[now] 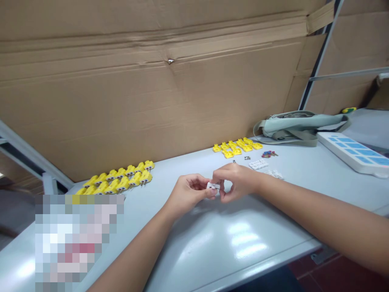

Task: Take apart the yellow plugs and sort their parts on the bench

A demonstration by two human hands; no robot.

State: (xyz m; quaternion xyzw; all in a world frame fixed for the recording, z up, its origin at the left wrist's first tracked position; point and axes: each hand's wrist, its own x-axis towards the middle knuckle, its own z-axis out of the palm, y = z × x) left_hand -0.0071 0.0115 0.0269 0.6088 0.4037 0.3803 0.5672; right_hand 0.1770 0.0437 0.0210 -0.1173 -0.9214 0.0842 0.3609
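Near the middle of the pale table (194,239), my left hand (191,190) pinches a small white part (213,186) between thumb and fingers. Facing it, my right hand (232,182) has its fingertips closed at the right side of the same part, so the two hands meet there. Dark or metallic detail shows on the white part, too small to make out. Beyond my right hand lie yellow shells (233,147), small metal pieces (247,158), white parts (258,164) and a little pile of red and blue pieces (269,154).
Two rows of yellow plugs (117,180) stand at the left back. A blurred patch (79,243) covers the left front. Cardboard (152,105) rises behind the table. At the right back are a grey-green bag (304,123) and a white case with blue panels (355,152).
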